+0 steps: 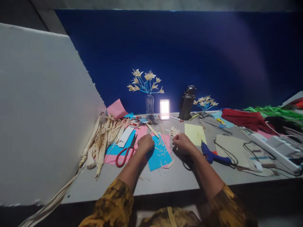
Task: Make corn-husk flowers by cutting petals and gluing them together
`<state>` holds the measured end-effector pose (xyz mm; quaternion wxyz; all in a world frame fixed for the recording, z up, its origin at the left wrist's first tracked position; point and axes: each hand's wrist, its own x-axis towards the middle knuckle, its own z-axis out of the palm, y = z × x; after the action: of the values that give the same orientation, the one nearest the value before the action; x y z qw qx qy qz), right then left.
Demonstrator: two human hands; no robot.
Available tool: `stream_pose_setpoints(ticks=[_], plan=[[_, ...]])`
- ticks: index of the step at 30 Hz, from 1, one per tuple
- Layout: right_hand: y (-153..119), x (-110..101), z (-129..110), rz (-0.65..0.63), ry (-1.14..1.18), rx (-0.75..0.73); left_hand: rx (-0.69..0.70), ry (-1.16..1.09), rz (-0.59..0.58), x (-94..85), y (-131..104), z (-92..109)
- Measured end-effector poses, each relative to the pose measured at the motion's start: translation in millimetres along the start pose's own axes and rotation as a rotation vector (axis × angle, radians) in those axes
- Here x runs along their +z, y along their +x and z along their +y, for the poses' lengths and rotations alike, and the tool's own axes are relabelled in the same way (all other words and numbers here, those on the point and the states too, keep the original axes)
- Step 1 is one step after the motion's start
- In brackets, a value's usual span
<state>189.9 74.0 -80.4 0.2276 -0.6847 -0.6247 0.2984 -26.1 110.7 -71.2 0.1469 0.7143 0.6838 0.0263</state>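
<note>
My left hand (145,142) is closed at the left edge of a blue sheet (157,157) strewn with thin pale scraps; what its fingers hold, if anything, is hidden. To its left lie red-handled scissors (125,155). On the right, my right hand (181,143) is closed in a pinch just below some pale husk pieces (174,131); anything between its fingertips is too small to make out. A yellow sheet (195,134) and a blue glue gun (214,156) lie to the right of that hand.
Dried husks (100,146) are heaped at the left. Behind stand a glass vase (149,107) of pale flowers, a bright screen (165,109) and a dark flask (187,104). Farther right are red cloth (246,119), a power strip (276,151) and dark cords.
</note>
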Motion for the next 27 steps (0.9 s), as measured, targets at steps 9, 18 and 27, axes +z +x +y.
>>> stream_pose_setpoints(ticks=[9, 18, 27], plan=[[-42.5, 40.3, -22.6, -0.038, 0.191, -0.164, -0.003, -0.302, 0.126, -12.8, -15.2, -17.3], [-74.4, 75.1, -46.5, -0.316, 0.682, -0.024, -0.036, -0.693, 0.315, -9.0, -39.7, -23.5], [-108.6, 31.2, -22.9, -0.295, 0.675, -0.132, 0.055, -1.080, 0.120, -17.2, -85.2, -23.1]])
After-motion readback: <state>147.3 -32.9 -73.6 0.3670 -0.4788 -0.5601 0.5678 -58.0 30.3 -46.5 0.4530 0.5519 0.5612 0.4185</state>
